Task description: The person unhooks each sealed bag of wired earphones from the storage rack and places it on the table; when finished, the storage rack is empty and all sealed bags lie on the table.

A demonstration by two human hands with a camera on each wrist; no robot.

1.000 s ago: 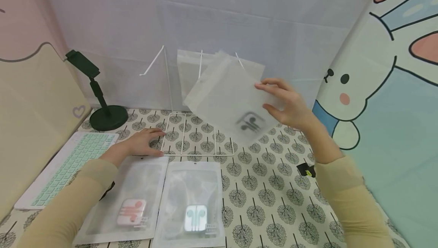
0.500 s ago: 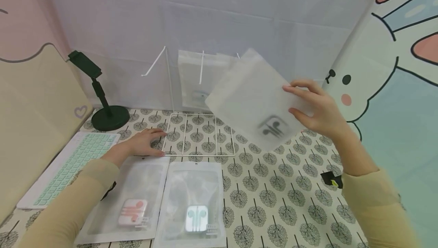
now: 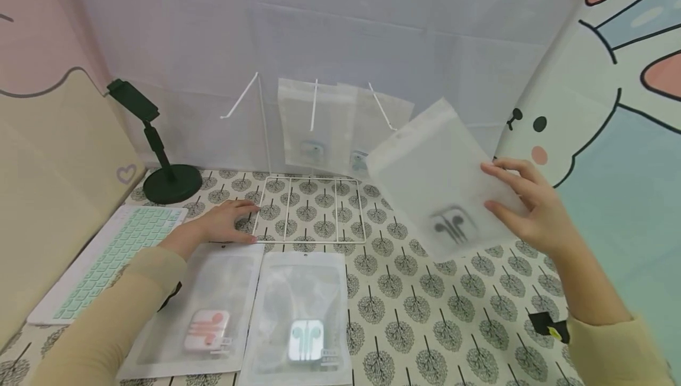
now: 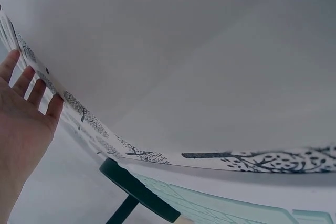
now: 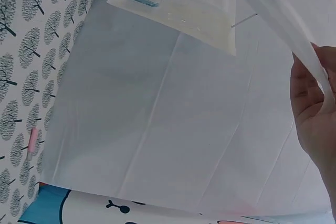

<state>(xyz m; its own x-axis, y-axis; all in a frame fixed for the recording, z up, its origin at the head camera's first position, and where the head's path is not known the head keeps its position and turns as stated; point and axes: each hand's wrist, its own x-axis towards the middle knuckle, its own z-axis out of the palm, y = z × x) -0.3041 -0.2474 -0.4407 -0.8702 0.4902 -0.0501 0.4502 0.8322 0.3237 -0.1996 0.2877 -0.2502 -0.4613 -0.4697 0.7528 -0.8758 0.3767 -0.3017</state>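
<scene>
My right hand (image 3: 524, 206) pinches the right edge of a frosted zip bag (image 3: 425, 173), which tilts in the air right of the white wire rack (image 3: 311, 241). A dark earphone set (image 3: 452, 224) shows through the bag's lower part. In the right wrist view, the bag (image 5: 278, 14) passes between thumb and fingers. My left hand (image 3: 226, 221) rests at the left side of the rack's base, fingers extended. Two frosted bags with bluish earphone cases hang at the middle and right hooks: the middle bag (image 3: 314, 117) and the right bag (image 3: 380, 117).
In front of the rack lie two bags, one with pink earphones (image 3: 206, 330), one with mint earphones (image 3: 305, 340). A mint keyboard (image 3: 109, 262) lies at the left, with a dark green stand (image 3: 170, 184) behind it. The rack's left hook (image 3: 239, 95) juts forward.
My right hand has moved the held bag rightward and down, away from the rack, uncovering the bags hanging there. My left hand has stayed at the rack base.
</scene>
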